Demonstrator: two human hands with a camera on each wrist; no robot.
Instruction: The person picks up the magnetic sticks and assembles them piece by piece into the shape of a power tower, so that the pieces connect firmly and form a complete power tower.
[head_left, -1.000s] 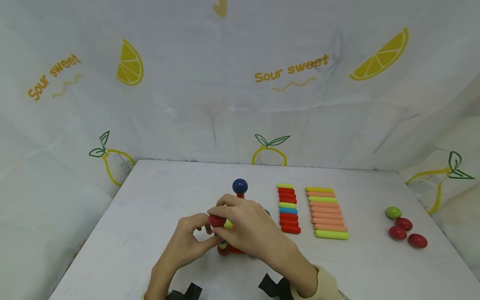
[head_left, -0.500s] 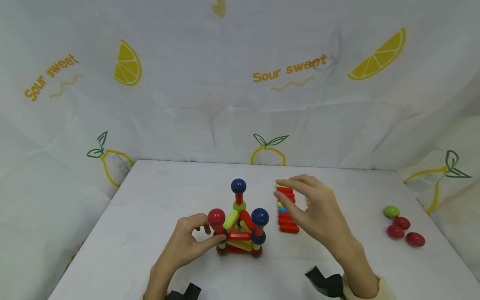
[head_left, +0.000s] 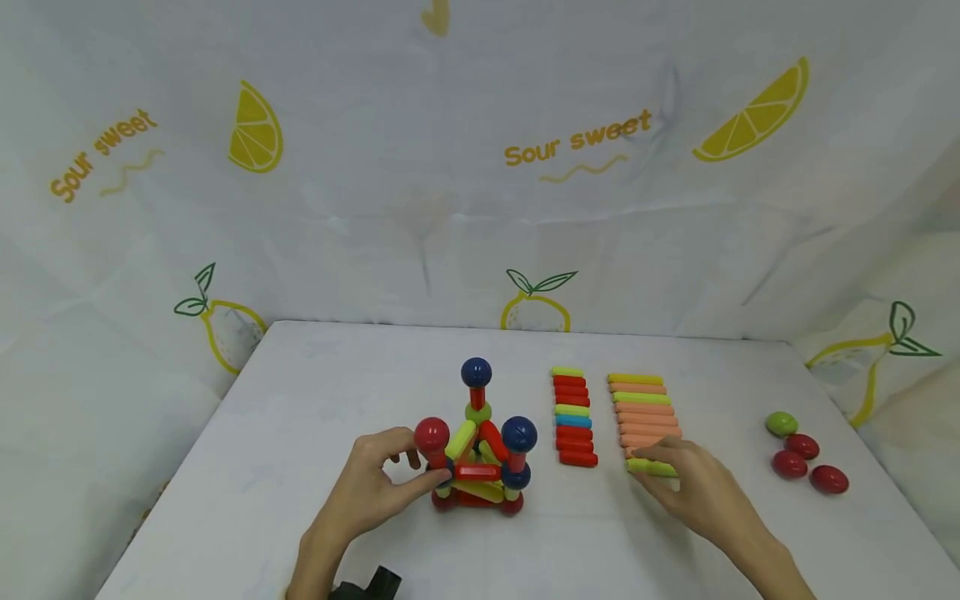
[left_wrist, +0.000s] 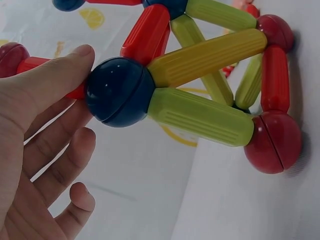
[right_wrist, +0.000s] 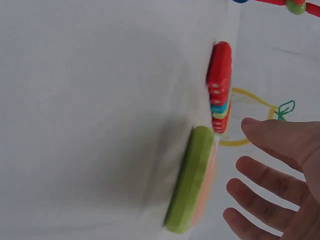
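A ball-and-stick structure (head_left: pixel 480 472) of coloured magnetic rods and balls stands on the table. Three upright rods rise from it, topped by a red ball (head_left: pixel 432 436) and two dark blue balls. My left hand (head_left: pixel 378 483) holds its left corner; in the left wrist view, thumb and fingers pinch a red rod beside a blue ball (left_wrist: pixel 120 92). At the right, my right hand (head_left: pixel 697 487) hovers at the nearest light-green stick (head_left: pixel 652 467) of the longer row. In the right wrist view, its fingers (right_wrist: pixel 267 175) are spread with nothing between them, close to that green stick.
A row of shorter red, green and blue sticks (head_left: pixel 575 432) lies between the structure and the longer row of mostly orange sticks (head_left: pixel 645 419). Farther right lie one green ball (head_left: pixel 782 423) and three red balls (head_left: pixel 790 464). A printed cloth hangs behind the table.
My right hand has left the red ball at the structure's top left and moved right, down to the longer stick row. My left hand keeps its hold on the structure.
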